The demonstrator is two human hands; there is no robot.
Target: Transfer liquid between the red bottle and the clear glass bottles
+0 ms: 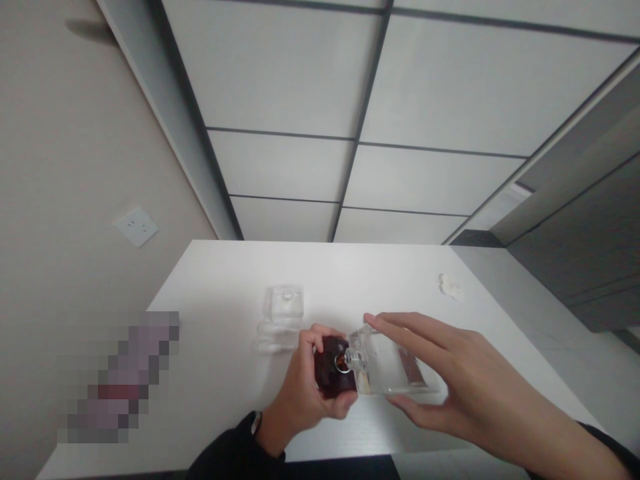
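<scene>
My left hand (295, 397) is wrapped round a small dark red glass bottle (327, 377), whose open round mouth faces up toward me. My right hand (465, 373) grips a clear, square-sided glass bottle (383, 367) between the fingers on its far side and the thumb on its near side. This clear bottle lies tipped over on its side, its threaded neck pointing left at the red bottle's mouth. The two necks overlap in view; whether they touch, or liquid passes, I cannot tell. A reddish patch shows through the clear bottle's base end.
Beyond my left hand, a clear square glass piece (287, 303) stands on the white table (225, 280), with other clear pieces (273, 338) beside it. Crumpled white tissue (449, 286) lies at the far right. A pixelated pinkish item (130, 367) is at the left edge.
</scene>
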